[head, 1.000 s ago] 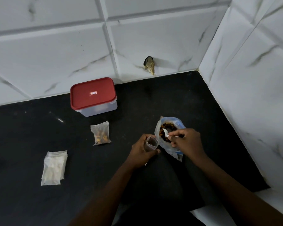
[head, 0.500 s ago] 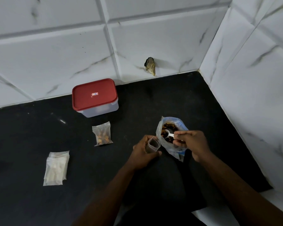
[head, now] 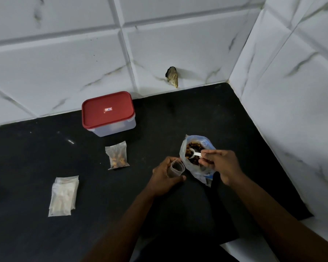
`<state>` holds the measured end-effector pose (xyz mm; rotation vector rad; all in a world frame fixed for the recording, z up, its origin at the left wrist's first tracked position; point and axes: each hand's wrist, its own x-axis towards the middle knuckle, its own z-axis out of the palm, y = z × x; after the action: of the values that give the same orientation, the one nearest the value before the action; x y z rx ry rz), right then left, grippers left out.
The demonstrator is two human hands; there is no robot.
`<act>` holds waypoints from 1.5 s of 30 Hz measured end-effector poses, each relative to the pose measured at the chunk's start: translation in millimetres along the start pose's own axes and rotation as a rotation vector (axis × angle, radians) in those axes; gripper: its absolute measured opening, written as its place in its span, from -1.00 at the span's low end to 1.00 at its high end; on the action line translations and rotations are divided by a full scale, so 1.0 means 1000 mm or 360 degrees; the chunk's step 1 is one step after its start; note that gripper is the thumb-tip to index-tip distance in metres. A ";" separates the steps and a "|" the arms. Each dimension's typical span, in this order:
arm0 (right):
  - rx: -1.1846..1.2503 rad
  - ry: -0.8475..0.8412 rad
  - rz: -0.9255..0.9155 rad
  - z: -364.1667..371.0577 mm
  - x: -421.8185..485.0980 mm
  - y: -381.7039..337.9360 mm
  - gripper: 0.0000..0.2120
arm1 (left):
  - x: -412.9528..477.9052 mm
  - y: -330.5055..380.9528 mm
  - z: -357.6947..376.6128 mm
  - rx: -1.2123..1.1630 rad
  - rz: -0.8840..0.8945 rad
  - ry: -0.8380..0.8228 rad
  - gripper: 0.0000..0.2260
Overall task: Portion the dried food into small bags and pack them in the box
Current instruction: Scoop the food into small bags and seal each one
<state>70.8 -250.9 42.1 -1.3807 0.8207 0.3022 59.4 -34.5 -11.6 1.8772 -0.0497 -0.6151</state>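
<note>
Far left on the table [head: 36, 157]: a stack of empty small bags [head: 62, 195], lying flat, nobody touching it. Right of that, the box [head: 108, 113] sits at the back by the wall with its red lid on, and one filled small bag [head: 117, 156] lies just in front of it, not packed yet. My read is you're early: one portion bagged, and I can't tell what's in the box through its cloudy walls. Your left hand [head: 165, 176] is wrapped round a small clear cup [head: 175, 168], held just beside the food bag [head: 206, 173]. There's something dark in the cup, can't tell how much. The food bag stands open with dried food [head: 189, 148] showing. Your right hand [head: 220, 165] pinches the handle of a white spoon [head: 194, 154], bowl down in the food. Step in hand: scooping a measure. Next move, as I judge it: lift the spoon level, carry it the short way left over the cup rim, tip it in. Keep the cup close to the bag mouth, and watch the bag doesn't slump as the spoon leaves.
</note>
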 end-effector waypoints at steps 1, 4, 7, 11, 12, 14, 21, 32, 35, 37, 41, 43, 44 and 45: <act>0.0012 0.0013 0.0008 0.002 0.001 0.000 -0.85 | 0.000 0.001 0.000 0.0005 0.0002 -0.0013 -0.54; 0.0040 0.0044 0.0010 0.012 0.002 0.000 -0.86 | -0.001 0.002 -0.001 0.0022 0.0016 -0.0030 -0.54; 0.0065 0.0037 0.0037 0.012 0.003 0.002 -0.86 | -0.001 0.002 -0.001 0.0004 0.0011 -0.0023 -0.54; 0.0117 -0.0009 0.0054 -0.002 0.000 0.000 -0.83 | -0.001 0.002 -0.001 -0.0034 -0.0015 0.0002 -0.53; 0.0156 -0.0026 0.0052 -0.005 -0.001 -0.001 -0.83 | -0.001 0.001 -0.002 -0.0029 -0.0016 0.0010 -0.53; 0.0223 -0.0062 0.0072 -0.007 -0.003 -0.004 -0.83 | -0.001 -0.001 -0.002 -0.0007 -0.0009 0.0018 -0.53; 0.0208 -0.0095 0.0062 0.001 -0.002 -0.004 -0.83 | -0.002 -0.003 -0.002 0.0007 0.0014 0.0028 -0.54; 0.0363 -0.0245 -0.0018 -0.027 -0.022 -0.001 -0.79 | -0.012 -0.006 -0.005 0.0069 0.0034 0.0096 -0.48; 0.0310 -0.0338 -0.0074 -0.025 -0.030 -0.001 -0.80 | -0.013 -0.003 -0.005 0.0048 0.0052 0.0108 -0.50; 0.0271 -0.0394 -0.0093 -0.022 -0.037 0.000 -0.77 | -0.013 -0.002 -0.004 0.0010 0.0070 0.0129 -0.51; 0.0134 -0.0493 -0.0164 -0.013 -0.049 0.004 -0.64 | -0.012 0.003 -0.004 -0.0070 0.0121 0.0163 -0.54; -0.0025 -0.0483 -0.0198 -0.009 -0.053 0.007 -0.62 | -0.012 0.005 -0.004 -0.0091 0.0143 0.0154 -0.53; -0.0096 -0.0482 -0.0216 -0.008 -0.053 0.009 -0.64 | -0.012 0.005 -0.003 -0.0101 0.0151 0.0150 -0.52; -0.0155 -0.0486 -0.0244 -0.006 -0.055 0.011 -0.68 | -0.012 0.005 -0.003 -0.0111 0.0153 0.0148 -0.52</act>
<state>23.7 -239.9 70.3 -1.4359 0.4502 0.4256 51.1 -30.1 -1.8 1.8226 -0.0566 -0.4578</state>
